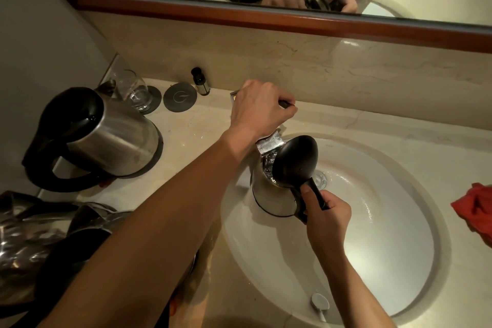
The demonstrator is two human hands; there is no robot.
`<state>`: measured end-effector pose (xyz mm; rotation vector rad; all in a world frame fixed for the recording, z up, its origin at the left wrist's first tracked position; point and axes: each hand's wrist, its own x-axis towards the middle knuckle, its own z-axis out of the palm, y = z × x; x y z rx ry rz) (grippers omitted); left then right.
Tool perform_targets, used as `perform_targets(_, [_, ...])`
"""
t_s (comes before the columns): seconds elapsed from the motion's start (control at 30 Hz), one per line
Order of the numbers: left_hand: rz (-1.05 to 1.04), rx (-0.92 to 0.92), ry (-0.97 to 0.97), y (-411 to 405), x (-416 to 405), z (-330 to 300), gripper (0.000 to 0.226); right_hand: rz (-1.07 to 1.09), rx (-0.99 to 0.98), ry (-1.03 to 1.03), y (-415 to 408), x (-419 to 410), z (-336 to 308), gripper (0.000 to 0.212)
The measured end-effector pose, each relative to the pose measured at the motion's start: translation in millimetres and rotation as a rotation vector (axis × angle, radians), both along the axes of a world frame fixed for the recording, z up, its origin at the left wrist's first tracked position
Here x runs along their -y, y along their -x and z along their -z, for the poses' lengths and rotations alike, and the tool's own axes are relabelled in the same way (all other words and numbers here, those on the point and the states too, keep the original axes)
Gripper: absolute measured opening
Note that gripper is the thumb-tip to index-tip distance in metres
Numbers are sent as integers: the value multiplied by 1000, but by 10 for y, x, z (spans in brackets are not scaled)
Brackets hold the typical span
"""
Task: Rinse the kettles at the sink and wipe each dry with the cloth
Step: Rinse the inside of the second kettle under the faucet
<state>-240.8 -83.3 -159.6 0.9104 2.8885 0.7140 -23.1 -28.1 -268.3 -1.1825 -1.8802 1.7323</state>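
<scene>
Both hands are busy: right hand (326,217) is wrapped around the handle of the kettle (274,192), held upright in the sink (394,261) with its lid open, while left hand (262,109), arm stretched forward, closes over the tap (269,142). Right of my hands lies the red cloth (475,208); left, another kettle (106,138) crowds the worktop (197,125).

No legible text found. The round grey coaster (180,96), beyond and left of the left hand (259,109), bears one pale circular emblem.
</scene>
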Motion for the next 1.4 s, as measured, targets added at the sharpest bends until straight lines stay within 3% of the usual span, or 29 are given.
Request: perform_targets(1.4, [-4,-10,-12,-26,0,-31,20,-16,11,-20,-12,7,-34,80])
